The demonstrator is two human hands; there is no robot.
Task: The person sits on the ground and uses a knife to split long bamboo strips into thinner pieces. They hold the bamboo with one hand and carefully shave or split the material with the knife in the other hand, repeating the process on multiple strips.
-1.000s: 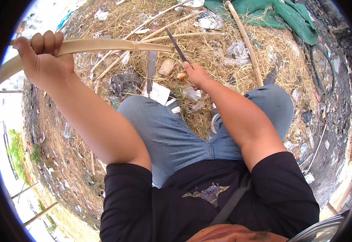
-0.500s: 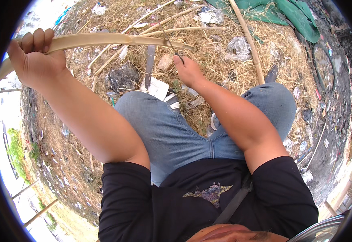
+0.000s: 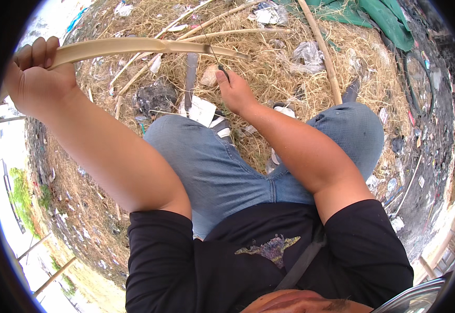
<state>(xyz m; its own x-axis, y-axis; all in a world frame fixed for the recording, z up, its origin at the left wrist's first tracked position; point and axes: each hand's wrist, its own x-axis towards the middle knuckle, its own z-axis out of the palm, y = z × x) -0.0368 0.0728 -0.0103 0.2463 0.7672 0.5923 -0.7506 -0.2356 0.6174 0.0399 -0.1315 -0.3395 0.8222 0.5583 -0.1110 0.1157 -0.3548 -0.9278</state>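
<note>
While the head view looks down over a seated person's lap, the ground (image 3: pixel 290 73) beyond the knees is dry straw and dirt, strewn with scraps of plastic and paper. It is outdoors: a green tarp (image 3: pixel 373 15) lies bunched at the top right, a long pole (image 3: pixel 324 52) runs down from it toward the right knee, and thinner sticks (image 3: pixel 222 34) lie crossed on the straw. At the far left edge, grass and bright sky show beyond the bare dirt. No container can be made out among the litter.

The left hand (image 3: pixel 37 78) is raised at the upper left, its fingers clenched around one end of a pale, flat strip (image 3: pixel 149 47) that looks like split bamboo. From that fist the strip runs to the right, slightly bowed, above the straw, and ends just above the right hand (image 3: pixel 235 91). The right hand is held low, out past the left knee, grasping a knife (image 3: pixel 214 55) whose thin blade points up and meets the strip near its far end. Just left of that hand a white card (image 3: pixel 202 110) lies beside a dark, flat bar (image 3: pixel 191 78).
</note>
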